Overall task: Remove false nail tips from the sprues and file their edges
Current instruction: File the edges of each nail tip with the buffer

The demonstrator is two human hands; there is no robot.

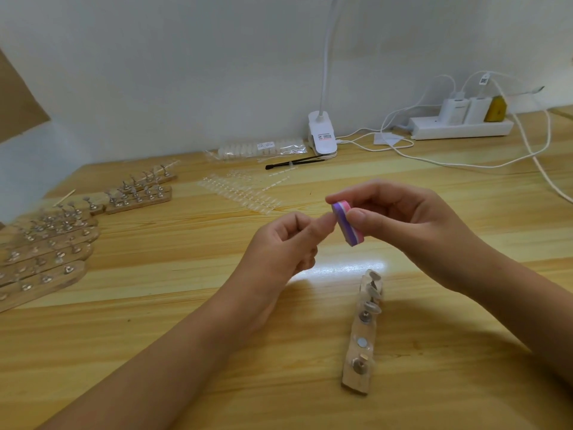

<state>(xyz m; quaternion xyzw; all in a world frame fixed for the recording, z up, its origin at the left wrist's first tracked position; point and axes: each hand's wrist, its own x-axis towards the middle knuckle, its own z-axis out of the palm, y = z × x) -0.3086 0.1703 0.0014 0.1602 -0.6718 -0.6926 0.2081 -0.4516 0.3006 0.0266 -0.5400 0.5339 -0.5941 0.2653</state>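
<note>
Head view: right hand [400, 218] pinches file block [347, 224] against left hand [288, 243] fingertips.

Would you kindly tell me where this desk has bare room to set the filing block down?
Bare desk lies near-left, between the stacked wooden stands and the left forearm, and at right between the white cables and the right hand. Crowded: the left edge with stands, the back middle with sprues and lamp clip.
</note>
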